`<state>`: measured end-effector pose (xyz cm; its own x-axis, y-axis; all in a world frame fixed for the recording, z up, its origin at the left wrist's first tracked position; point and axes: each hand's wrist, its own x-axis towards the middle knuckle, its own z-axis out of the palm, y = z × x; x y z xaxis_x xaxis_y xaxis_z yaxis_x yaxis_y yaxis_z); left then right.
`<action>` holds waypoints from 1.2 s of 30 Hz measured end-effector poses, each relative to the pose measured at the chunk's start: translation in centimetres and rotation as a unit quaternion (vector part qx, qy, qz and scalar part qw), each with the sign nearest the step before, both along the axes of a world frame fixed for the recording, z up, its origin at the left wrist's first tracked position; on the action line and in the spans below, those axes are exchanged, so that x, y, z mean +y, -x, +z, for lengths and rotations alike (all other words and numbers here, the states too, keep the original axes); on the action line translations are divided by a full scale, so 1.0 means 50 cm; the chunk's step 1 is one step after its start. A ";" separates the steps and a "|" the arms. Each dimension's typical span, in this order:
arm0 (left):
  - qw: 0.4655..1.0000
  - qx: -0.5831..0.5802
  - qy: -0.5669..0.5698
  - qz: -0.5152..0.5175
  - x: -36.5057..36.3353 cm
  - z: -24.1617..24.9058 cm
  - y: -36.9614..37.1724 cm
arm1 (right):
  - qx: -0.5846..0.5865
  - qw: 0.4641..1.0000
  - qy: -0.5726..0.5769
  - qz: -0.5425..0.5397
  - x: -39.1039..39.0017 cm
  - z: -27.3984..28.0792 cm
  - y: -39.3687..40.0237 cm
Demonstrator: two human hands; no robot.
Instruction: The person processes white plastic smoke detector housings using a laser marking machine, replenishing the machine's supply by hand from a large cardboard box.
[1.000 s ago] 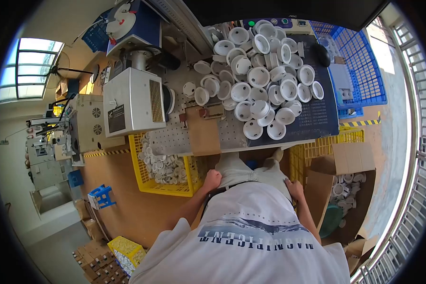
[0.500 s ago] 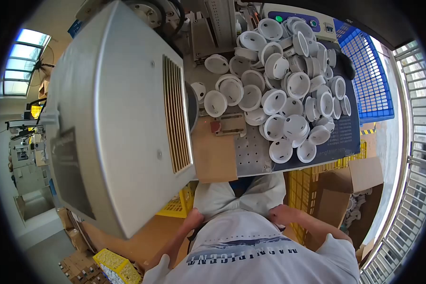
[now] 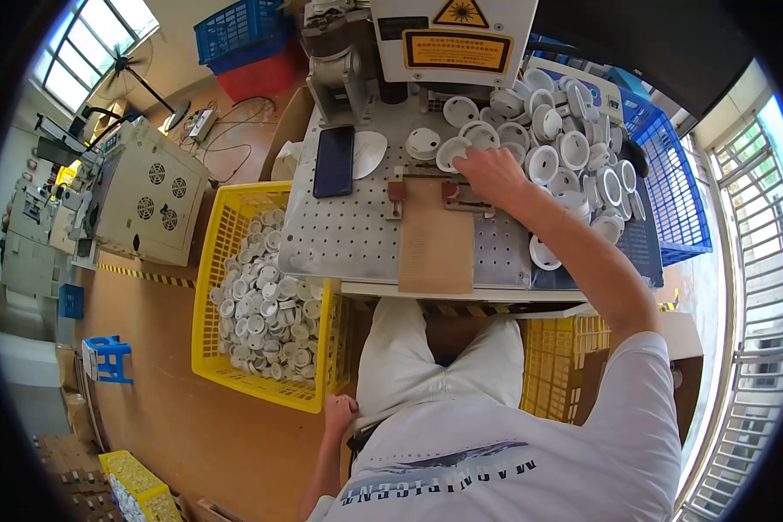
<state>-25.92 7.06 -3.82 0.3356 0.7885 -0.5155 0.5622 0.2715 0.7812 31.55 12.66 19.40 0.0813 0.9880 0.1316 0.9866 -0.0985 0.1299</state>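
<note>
My right hand [image 3: 491, 177] is at the left edge of a pile of white round cups [image 3: 574, 150], its fingers closed at the rim of one white cup [image 3: 451, 154]. Just below it lies a metal fixture [image 3: 468, 198] with a reddish block, beside a brown cardboard piece [image 3: 436, 244] on the perforated metal plate [image 3: 339, 235]. My left hand [image 3: 341, 411] hangs low beside my left thigh, its fingers curled; whether anything is inside cannot be made out.
A machine head with warning labels [image 3: 458, 43] overhangs the back of the plate. A phone [image 3: 334, 163] lies at the left. A yellow crate [image 3: 202, 322] of white parts stands left of the table, and a blue basket [image 3: 670, 174] is at the right.
The view has swung, bringing the yellow crate and phone into sight. My right hand has moved from my lap up to the cups. My left hand remains low at my side.
</note>
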 end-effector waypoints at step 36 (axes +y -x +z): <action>0.755 0.222 0.288 -0.546 -0.046 -0.297 -0.447 | 0.363 0.864 -0.314 -0.153 -0.146 -0.221 0.253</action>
<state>-3.58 4.74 -18.69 0.3162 -0.2310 -0.9201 0.8683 -0.3203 0.3788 18.88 5.34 8.33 0.6118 0.6585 0.4383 0.7015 -0.1955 -0.6854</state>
